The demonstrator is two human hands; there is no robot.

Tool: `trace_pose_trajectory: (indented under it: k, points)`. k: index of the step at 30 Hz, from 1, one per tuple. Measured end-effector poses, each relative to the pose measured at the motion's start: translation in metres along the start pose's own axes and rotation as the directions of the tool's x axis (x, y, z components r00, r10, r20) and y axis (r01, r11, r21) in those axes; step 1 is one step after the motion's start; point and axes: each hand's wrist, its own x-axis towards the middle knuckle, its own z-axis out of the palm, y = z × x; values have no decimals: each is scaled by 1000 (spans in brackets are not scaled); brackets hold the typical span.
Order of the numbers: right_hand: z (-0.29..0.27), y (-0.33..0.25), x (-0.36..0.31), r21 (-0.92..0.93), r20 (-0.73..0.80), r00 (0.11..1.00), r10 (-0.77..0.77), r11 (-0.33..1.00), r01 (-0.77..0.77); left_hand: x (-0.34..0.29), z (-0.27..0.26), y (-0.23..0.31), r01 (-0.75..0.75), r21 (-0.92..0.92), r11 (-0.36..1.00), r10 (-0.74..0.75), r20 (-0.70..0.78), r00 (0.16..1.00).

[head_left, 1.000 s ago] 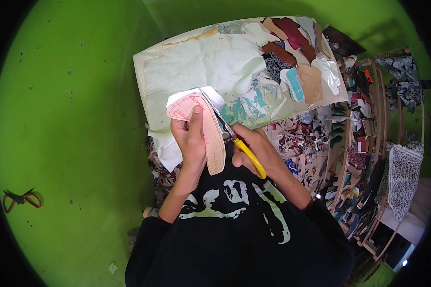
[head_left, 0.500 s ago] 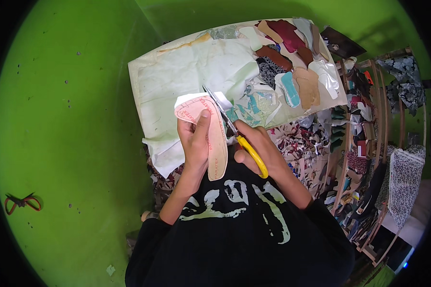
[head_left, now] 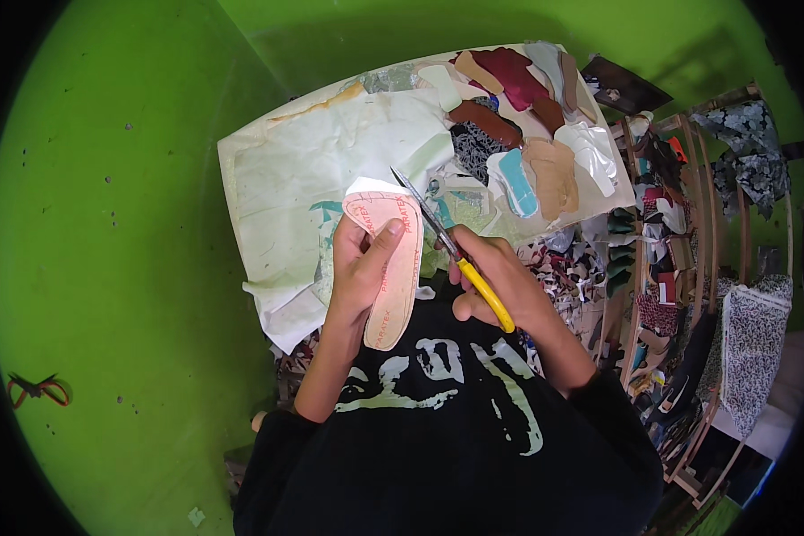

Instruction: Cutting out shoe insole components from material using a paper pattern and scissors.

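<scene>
My left hand (head_left: 357, 275) grips a pinkish-beige shoe insole (head_left: 400, 284), thumb on its printed face and fingers behind. The insole stands nearly upright with its wide end up, and white sheet material (head_left: 375, 185) shows beyond that end. In my right hand (head_left: 502, 275) is a pair of scissors (head_left: 442, 230) with yellow handles, its blades running up along the insole's right edge. The blades look almost closed, with their tips near the white strip's right end. Whether they touch the material I cannot tell.
Beyond my hands stands a pale-covered table (head_left: 259, 179). On it lie a teal-and-white sole piece (head_left: 518, 183), a tan piece (head_left: 552, 179), a maroon piece (head_left: 514, 76) and other scraps. A wooden rack (head_left: 701, 170) with materials is at right, beside a green wall (head_left: 134, 232).
The white flap right of the blades no longer shows there. The insole has tilted, its lower end shifting left, and the scissors have moved slightly right and down. The view has shifted a little.
</scene>
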Motion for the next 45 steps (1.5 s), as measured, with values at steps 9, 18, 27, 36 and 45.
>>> trace_pose_trajectory:
  k: [9, 18, 27, 36, 45]
  points:
    - [-16, 12, 8, 83, 9, 1000, 12, 996, -13, 19, 11, -7, 28, 4, 1000, -28, 21, 999]
    - [-36, 18, 14, 43, 84, 993, 78, 996, -82, 28, 0, -4, 9, 67, 998, -12, 44, 999]
    - [-62, 8, 9, -302, 76, 994, -73, 949, 92, 32, -10, 4, 28, 245, 969, -117, 357, 927]
    - [-76, 2, 7, -385, 149, 976, -156, 900, 203, 26, -7, 9, -29, 277, 961, -91, 409, 908]
    - [-86, 1, 3, -521, 273, 961, -37, 834, 180, 23, -12, 11, -6, 314, 949, -124, 393, 911]
